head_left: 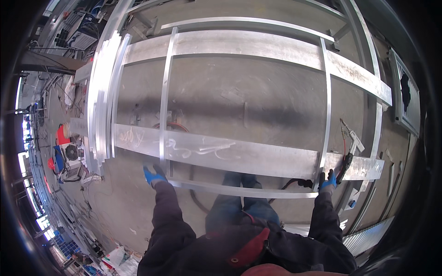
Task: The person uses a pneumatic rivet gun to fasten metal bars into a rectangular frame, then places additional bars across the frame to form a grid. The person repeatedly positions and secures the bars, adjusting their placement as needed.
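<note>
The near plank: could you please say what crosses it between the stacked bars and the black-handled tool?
The head view shows two: the left crossbar and the right crossbar.

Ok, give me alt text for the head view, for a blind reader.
A person's gloved left hand and right hand are beside the near corners of a metal frame lying across two wide beams. Long metal strips lie side by side at left; a torch-like tool rests at right.

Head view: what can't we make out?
Head view, right hand: whether it touches the narrow crossbar; they overlap, too small.
Head view, stacked bars: exact count; glare and overlap.
Head view, person's feet: hidden by the wide beam.
Head view, orange hose: continuation hidden by that beam.
</note>
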